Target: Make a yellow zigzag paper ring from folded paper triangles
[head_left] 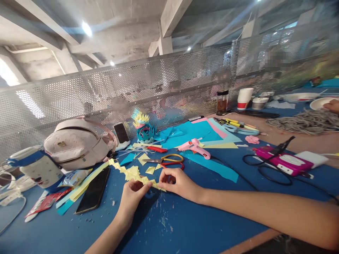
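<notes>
A folded yellow paper chain (132, 172) with a zigzag edge runs from near the backpack down to my hands. My left hand (134, 194) pinches it close to its near end, thumb on top. At that end tip, my right hand (176, 181) has its thumb and fingers pressed together on the paper. Just beyond lie scissors (169, 161) with orange and red handles, and small yellow paper pieces (150, 170). A pink glue gun (194, 147) rests farther back on blue paper. Behind the scissors is a red cutter (156, 149).
Left are a pink backpack (76, 144), a flask (39, 169), a dark phone (94, 192) and paper strips (84, 185). A layered paper ornament (145, 132) stands near the mesh fence (106, 91). Right are a magenta power strip (286, 161), grey cord (296, 120) and another person's hand (332, 106).
</notes>
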`<move>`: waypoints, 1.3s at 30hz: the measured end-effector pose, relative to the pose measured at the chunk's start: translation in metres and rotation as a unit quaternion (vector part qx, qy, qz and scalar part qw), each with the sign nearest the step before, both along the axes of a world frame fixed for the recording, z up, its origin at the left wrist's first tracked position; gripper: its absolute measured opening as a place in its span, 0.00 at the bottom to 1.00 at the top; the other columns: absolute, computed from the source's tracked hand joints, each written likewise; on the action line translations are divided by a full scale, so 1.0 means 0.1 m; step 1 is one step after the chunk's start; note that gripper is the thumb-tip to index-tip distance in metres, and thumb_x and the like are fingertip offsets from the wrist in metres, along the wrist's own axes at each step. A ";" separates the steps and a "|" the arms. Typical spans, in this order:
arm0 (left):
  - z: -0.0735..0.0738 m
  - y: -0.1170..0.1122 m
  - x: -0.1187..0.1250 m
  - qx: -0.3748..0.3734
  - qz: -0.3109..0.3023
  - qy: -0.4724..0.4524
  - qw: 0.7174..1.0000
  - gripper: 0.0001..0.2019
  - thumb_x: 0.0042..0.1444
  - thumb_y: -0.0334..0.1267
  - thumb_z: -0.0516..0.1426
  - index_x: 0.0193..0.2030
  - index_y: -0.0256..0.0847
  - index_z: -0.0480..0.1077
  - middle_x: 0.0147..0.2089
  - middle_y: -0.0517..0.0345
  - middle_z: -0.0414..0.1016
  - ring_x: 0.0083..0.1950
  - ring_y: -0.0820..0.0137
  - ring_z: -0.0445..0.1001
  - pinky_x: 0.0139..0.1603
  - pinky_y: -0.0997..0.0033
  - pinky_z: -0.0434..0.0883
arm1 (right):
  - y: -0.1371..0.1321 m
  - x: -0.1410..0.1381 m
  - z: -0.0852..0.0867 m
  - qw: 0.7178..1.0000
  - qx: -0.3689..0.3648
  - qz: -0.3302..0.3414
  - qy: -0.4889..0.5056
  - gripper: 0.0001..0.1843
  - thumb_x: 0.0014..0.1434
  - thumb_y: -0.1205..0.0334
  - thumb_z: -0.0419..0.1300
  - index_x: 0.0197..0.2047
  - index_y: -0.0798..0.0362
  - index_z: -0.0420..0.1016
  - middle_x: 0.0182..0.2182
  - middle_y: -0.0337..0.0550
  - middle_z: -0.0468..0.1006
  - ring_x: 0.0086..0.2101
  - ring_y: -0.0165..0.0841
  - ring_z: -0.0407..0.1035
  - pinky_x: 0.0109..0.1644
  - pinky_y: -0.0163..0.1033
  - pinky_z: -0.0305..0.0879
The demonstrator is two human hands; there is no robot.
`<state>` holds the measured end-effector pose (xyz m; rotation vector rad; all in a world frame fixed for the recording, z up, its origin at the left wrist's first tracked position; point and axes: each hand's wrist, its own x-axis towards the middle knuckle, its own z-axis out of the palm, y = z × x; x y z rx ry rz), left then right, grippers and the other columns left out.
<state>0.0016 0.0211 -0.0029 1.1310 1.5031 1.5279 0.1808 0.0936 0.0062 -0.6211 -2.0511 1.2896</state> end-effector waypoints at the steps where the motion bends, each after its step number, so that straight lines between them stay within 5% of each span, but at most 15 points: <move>1: 0.00 0.00 0.01 0.001 0.000 0.000 1.000 0.21 0.38 0.50 0.70 0.18 0.37 0.68 0.17 0.66 0.63 0.21 0.78 0.58 0.23 0.77 0.55 | 0.00 0.00 0.00 1.000 0.001 0.002 0.000 0.12 0.58 0.54 0.62 0.32 0.55 0.71 0.27 0.37 0.72 0.28 0.29 0.66 0.32 0.33 0.60; 21: -0.09 0.03 -0.02 -0.015 0.016 0.010 1.000 0.24 0.39 0.51 0.69 0.16 0.38 0.62 0.17 0.67 0.56 0.22 0.78 0.53 0.23 0.76 0.51 | 0.01 -0.01 -0.01 1.000 0.009 0.012 -0.016 0.14 0.58 0.52 0.63 0.30 0.54 0.70 0.26 0.37 0.71 0.28 0.29 0.66 0.31 0.33 0.60; 31: -0.18 0.07 -0.10 -0.020 -0.010 0.009 1.000 0.20 0.38 0.51 0.70 0.18 0.36 0.71 0.18 0.62 0.68 0.21 0.76 0.62 0.23 0.76 0.56 | -0.02 -0.02 0.01 0.999 0.038 -0.009 -0.004 0.07 0.58 0.58 0.63 0.35 0.53 0.73 0.30 0.37 0.74 0.29 0.29 0.67 0.31 0.32 0.59; 39: -0.07 0.00 0.03 0.014 -0.014 0.002 1.000 0.17 0.39 0.49 0.70 0.25 0.36 0.76 0.23 0.56 0.76 0.24 0.71 0.69 0.27 0.74 0.65 | 0.00 -0.01 -0.01 0.999 0.048 0.002 -0.014 0.08 0.58 0.58 0.64 0.33 0.54 0.74 0.28 0.38 0.75 0.29 0.29 0.67 0.32 0.33 0.61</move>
